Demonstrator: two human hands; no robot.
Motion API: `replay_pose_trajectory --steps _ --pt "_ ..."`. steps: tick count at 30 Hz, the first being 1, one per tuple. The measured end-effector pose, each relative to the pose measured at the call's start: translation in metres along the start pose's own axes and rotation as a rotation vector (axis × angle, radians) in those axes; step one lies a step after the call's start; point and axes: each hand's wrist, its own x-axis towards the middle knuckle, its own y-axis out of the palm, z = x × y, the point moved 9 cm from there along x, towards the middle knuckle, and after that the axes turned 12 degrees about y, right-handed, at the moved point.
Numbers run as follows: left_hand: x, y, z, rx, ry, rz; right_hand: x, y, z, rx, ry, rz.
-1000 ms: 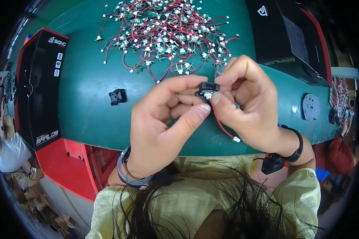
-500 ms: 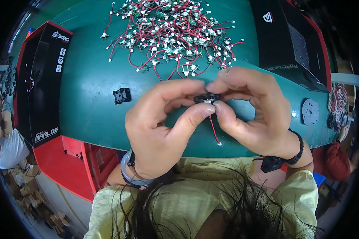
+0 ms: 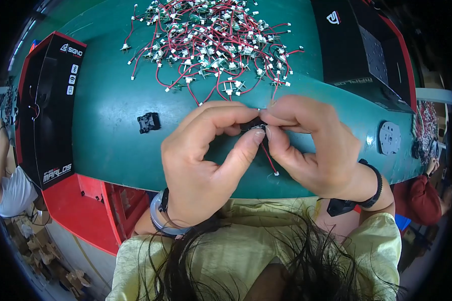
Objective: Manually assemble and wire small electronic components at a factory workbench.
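Observation:
Between my two hands is a small black plastic part [image 3: 252, 123], pinched at the fingertips and mostly covered by them. My left hand [image 3: 201, 155] grips its left side with thumb and fingers. At its right side, the thumb and fingers of my right hand [image 3: 314, 145] are closed on it. From beneath it a thin red and black wire [image 3: 268, 159] hangs toward me, ending in a white connector [image 3: 276, 173]. Another black plastic part [image 3: 148, 122] lies on the table to the left of my left hand.
A large heap of small circuit boards with red wires [image 3: 211, 45] covers the far middle of the green table [image 3: 105, 145]. Black boxes stand left [image 3: 50, 110] and right [image 3: 366, 55]. A grey round-edged plate [image 3: 389, 138] lies right. A red bin [image 3: 80, 205] sits below the left edge; co-workers are at both sides.
Both hands have shifted slightly, the right one turning inward with its fingers a little blurred. The black part now tilts more and is more covered; the hanging wire's end has risen a little.

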Motion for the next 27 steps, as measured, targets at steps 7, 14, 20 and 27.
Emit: replay_pose_trajectory --steps 7,14,20,27 --pt "0.001 0.001 -0.001 0.015 0.003 0.008 -0.006 0.01 -0.029 0.484 0.373 -0.004" --pt "-0.003 -0.002 0.015 -0.417 -0.273 -0.072 0.003 0.007 -0.02 0.382 0.216 0.124" --pt "0.001 0.004 0.005 -0.544 -0.191 0.019 0.005 0.004 -0.028 0.449 0.31 0.136" --pt "0.0 -0.002 -0.002 -0.259 -0.068 0.016 0.008 0.003 -0.031 0.43 0.352 0.145"
